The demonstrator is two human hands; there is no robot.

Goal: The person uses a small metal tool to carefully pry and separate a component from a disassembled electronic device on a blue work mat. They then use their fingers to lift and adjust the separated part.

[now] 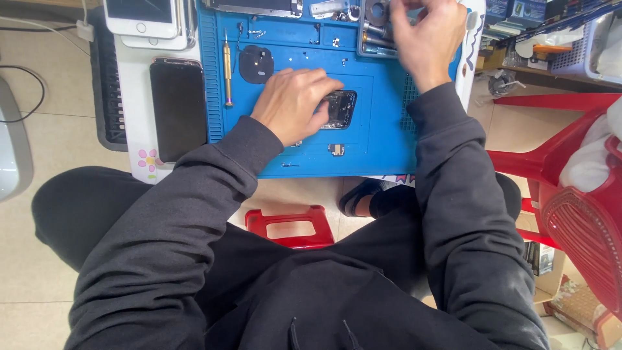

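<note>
My left hand (293,104) lies flat, palm down, fingers spread loosely over the near end of a small dark opened phone body (339,109), pinning it to the blue rubber work mat (304,155) rather than gripping it. The phone body sits near the middle of the mat, its far end showing past my fingertips. My right hand (429,40) reaches to the far edge of the mat, fingers curled over a grey tray of small metal parts (376,29); whether they pinch anything I cannot tell. A slim brass-coloured screwdriver (227,68) lies on the mat left of my left hand, beside a round black disc (256,64). Off the mat, on the white table, lies a black phone face down (178,109).
</note>
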